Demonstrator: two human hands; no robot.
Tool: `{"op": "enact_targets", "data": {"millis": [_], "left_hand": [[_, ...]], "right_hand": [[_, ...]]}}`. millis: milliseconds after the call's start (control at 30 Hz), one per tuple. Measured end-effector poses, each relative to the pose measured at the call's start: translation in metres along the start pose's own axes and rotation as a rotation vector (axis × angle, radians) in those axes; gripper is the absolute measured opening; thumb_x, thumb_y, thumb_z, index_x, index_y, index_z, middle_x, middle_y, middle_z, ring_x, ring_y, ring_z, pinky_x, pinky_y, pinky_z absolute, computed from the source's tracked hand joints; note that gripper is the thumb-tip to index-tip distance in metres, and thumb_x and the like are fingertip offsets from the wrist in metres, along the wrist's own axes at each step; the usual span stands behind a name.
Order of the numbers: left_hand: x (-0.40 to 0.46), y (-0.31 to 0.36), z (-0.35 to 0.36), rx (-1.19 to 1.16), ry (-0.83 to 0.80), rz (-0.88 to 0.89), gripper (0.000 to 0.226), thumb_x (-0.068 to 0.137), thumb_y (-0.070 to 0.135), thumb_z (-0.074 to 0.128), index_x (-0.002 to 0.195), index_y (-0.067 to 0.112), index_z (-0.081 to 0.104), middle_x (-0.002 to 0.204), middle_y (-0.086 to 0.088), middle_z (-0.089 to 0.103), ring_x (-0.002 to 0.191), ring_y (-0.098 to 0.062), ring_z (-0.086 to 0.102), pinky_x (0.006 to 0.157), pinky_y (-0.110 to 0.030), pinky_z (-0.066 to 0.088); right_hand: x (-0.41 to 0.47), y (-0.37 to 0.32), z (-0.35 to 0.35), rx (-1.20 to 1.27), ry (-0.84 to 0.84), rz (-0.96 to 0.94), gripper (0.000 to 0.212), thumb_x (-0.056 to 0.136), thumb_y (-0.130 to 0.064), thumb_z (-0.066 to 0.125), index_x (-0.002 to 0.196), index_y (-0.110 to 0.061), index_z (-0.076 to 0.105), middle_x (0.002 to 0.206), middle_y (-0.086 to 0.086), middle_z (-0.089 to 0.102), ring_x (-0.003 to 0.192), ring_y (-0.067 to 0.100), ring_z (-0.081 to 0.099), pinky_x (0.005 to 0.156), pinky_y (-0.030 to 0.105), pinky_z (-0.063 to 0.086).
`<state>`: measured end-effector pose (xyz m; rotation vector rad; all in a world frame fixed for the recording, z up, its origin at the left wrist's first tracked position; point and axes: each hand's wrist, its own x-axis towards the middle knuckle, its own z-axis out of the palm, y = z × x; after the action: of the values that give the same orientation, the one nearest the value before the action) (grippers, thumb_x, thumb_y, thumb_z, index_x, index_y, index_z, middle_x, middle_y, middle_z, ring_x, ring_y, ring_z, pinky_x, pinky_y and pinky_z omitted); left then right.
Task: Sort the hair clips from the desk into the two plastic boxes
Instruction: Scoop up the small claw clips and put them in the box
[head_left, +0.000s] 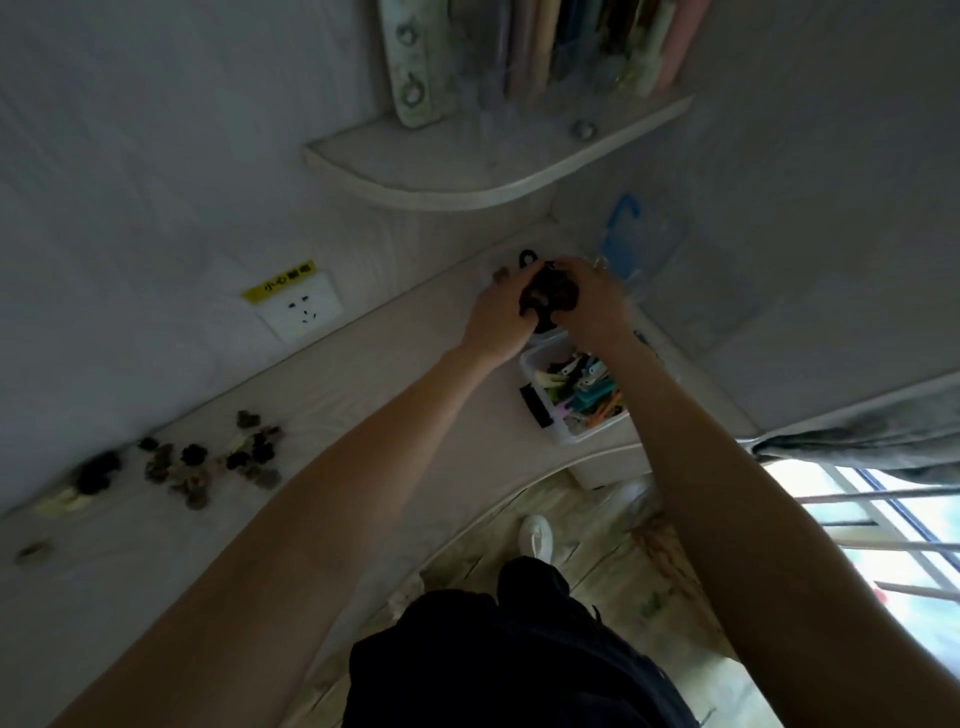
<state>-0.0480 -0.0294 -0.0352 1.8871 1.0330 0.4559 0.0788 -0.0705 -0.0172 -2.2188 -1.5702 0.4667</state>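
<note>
Both my hands meet over the far box at the back right of the desk. My left hand (501, 319) and my right hand (597, 299) together grip a bunch of dark hair clips (551, 299) above that box, which is mostly hidden under them. Just nearer to me stands a clear plastic box (535, 364) filled with several colourful flat clips (582, 392). A scatter of dark and brownish claw clips (208, 460) lies on the desk at the left, with a black fluffy one (96, 470) and a pale one (60, 501) further left.
A wall socket (300, 310) with a yellow label sits above the desk. A corner shelf (493, 171) with books hangs overhead. A clear lid with a blue handle (631, 234) leans in the corner. The curved desk edge (519, 493), the floor and a window lie at the right.
</note>
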Motion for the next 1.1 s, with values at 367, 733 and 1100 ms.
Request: {"op": "enact_targets", "data": {"millis": [367, 733, 1100], "left_hand": [[-0.081, -0.034, -0.049, 0.297, 0.438, 0.144, 0.023, 0.089, 0.028, 0.051, 0.107, 0.023, 0.064, 0.093, 0.007, 0.07, 0.083, -0.009, 0.062, 0.069, -0.02, 0.042], [-0.283, -0.174, -0.13, 0.288, 0.853, -0.489, 0.027, 0.083, 0.025, 0.058, 0.108, 0.019, 0.064, 0.104, -0.003, 0.065, 0.103, -0.023, 0.054, 0.089, -0.019, 0.034], [-0.342, -0.28, -0.23, -0.044, 0.755, -1.085, 0.109, 0.07, 0.044, 0.076, 0.148, 0.016, 0.006, 0.155, -0.013, 0.012, 0.144, -0.028, 0.008, 0.118, -0.041, 0.006]], "right_hand": [[-0.055, -0.052, 0.022, 0.109, 0.281, -0.098, 0.023, 0.089, -0.016, 0.051, 0.109, -0.009, 0.06, 0.101, 0.014, 0.067, 0.089, 0.031, 0.063, 0.074, 0.041, 0.053], [-0.122, -0.162, 0.164, 0.002, -0.514, -0.494, 0.063, 0.087, -0.03, 0.06, 0.141, -0.023, 0.029, 0.142, 0.01, 0.033, 0.122, 0.032, 0.039, 0.1, 0.039, 0.037], [-0.096, -0.231, 0.238, -0.035, -0.722, -0.209, 0.119, 0.069, -0.034, 0.08, 0.147, -0.011, -0.007, 0.15, 0.022, -0.002, 0.135, 0.037, 0.028, 0.109, 0.036, 0.032]]}}
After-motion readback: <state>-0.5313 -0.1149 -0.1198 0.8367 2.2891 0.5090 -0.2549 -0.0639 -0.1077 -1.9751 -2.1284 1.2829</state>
